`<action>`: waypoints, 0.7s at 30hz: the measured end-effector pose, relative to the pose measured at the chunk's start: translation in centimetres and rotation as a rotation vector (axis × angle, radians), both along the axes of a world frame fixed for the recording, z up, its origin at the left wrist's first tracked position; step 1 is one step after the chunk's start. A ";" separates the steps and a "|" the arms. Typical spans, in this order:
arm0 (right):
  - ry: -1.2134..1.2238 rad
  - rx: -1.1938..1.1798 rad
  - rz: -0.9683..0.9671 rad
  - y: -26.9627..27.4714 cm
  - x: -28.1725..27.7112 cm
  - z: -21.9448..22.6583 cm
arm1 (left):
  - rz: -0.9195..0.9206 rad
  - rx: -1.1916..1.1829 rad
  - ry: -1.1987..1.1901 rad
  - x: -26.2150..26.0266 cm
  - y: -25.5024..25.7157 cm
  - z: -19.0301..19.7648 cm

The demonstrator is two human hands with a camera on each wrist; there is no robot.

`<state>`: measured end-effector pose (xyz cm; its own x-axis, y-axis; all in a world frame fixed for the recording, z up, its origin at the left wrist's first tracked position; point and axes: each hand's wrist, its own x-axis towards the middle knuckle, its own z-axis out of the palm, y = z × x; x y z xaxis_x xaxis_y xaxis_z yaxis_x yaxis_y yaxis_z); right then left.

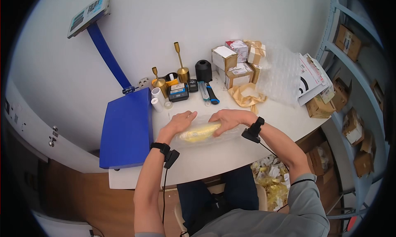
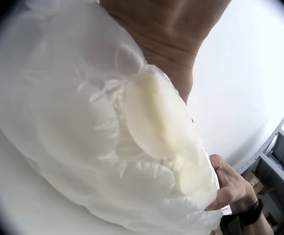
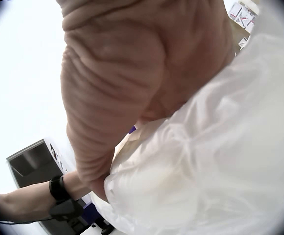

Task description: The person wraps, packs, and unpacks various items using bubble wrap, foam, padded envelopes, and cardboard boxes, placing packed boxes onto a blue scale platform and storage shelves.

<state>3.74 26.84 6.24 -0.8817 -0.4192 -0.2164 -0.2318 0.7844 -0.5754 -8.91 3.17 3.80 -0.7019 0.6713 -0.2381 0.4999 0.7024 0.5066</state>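
A yellow item in clear air-cushion wrap (image 1: 200, 132), its kind obscured by the layers, lies across the front middle of the white table. My left hand (image 1: 181, 122) holds the bundle at its left end, from the far side. On the right, my right hand (image 1: 231, 120) grips it with the thumb over the near face and the fingers behind. In the left wrist view the puffy wrap (image 2: 147, 127) fills much of the picture and hides my left fingers. The right wrist view has my right palm (image 3: 127, 83) arched over the wrap, its fingertips mostly hidden.
A blue platform scale (image 1: 126, 129) stands at the left. Behind the bundle are brass candlesticks (image 1: 182, 67), a label printer (image 1: 178, 92), a cutter (image 1: 212, 93) and white rolls (image 1: 157, 98). Stacked boxes (image 1: 239, 67) and more air-cushion wrap (image 1: 282, 78) occupy the back right.
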 end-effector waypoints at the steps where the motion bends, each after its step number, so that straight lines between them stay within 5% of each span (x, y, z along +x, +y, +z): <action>1: 0.032 -0.066 0.012 0.6 -0.7 -1.0 | -0.011 0.019 -0.061 -0.1 0.2 0.3; 6: 0.105 -0.089 -0.014 2.1 -3.0 -2.9 | -0.069 -0.010 -0.140 0.9 0.1 2.3; 8: 0.100 -0.098 -0.048 1.9 -2.9 -1.6 | -0.306 -0.114 0.059 1.4 -0.3 2.6; 10: -0.343 -0.191 -0.127 1.4 -2.6 0.5 | -0.326 -0.093 0.033 2.1 -0.5 3.1; 11: -0.343 -0.191 -0.125 1.3 -2.4 0.3 | -0.341 -0.065 0.012 2.6 -0.6 3.6; 15: 0.025 -0.090 -0.105 0.0 1.0 0.8 | -0.263 -0.152 0.017 5.4 -1.2 4.6; 17: 0.213 0.128 -0.068 -1.8 4.4 2.6 | -0.302 -0.038 0.201 6.7 -2.2 3.4; 21: 0.596 0.407 0.030 -3.9 9.0 -1.7 | -0.471 0.275 0.618 8.8 -4.3 0.0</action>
<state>12.75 22.89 4.54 -0.8878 -0.4338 0.1538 -0.4401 0.8979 -0.0079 -0.12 -1.09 3.79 -0.2827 0.9062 0.3145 0.9562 0.2404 0.1668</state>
